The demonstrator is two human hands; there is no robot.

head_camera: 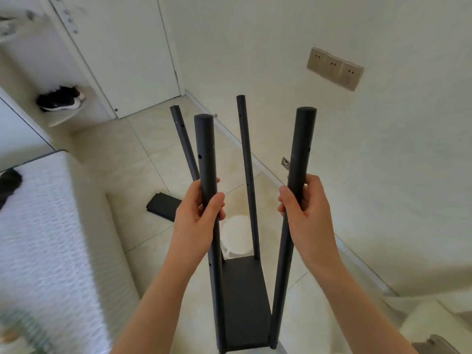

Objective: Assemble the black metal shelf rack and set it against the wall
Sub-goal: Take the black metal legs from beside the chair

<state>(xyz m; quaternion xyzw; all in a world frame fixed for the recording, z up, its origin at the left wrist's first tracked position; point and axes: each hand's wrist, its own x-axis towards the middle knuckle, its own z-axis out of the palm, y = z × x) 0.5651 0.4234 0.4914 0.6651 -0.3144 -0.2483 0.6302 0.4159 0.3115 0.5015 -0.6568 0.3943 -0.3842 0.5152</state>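
Far left, a bed (38, 226) with a white ribbed cover carries a dark cloth (9, 185) at its edge, and above it a black shoe (60, 98) sits on a low white shelf (66, 118) beside a closed door (122, 47). Next, on the tile floor (143, 154), a flat black panel (163, 203) lies near the bed's corner. The left hand (199, 215) grips the rack's near left post (204, 149), with the fingers curled round it and the thumb pressed across the front. The rack (245, 302) stands upright in the middle of the view, between the two hands. Its four posts fan upward from a black bottom shelf that runs to the lower edge of the frame. Whether it touches the floor cannot be told. The two far posts (245, 149) are thinner in view and show small holes. Behind them, a round white thing (236, 233) sits on the floor. The right hand (304, 208) clamps the near right post (301, 149), fingers wrapped tight. Beyond it rises a pale wall (383, 162), just beside the rack, bearing a row of three sockets (334, 69).
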